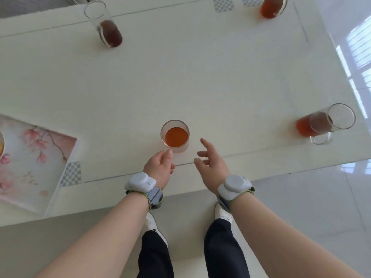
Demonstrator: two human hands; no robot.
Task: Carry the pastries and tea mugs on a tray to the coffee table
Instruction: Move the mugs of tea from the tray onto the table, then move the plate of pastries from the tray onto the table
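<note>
Four glass tea mugs stand on the white coffee table (200, 81). The nearest tea mug (175, 136) is by the front edge. My left hand (160, 167) grips it at its near side, thumb against the glass and fingers curled; the handle is hidden under the hand. Just right of that mug, my right hand (210, 161) hovers with relaxed, spread fingers and holds nothing. The other mugs are at the far left (109, 30), far right (271, 8) and right edge (319, 123). A floral tray (40, 157) lies on the table's left end.
A bowl (1, 145) with something yellow shows at the tray's left, cut off by the frame. The table's front edge is close to my legs and white shoes (222, 213). Glossy tiled floor (321, 207) lies to the right.
</note>
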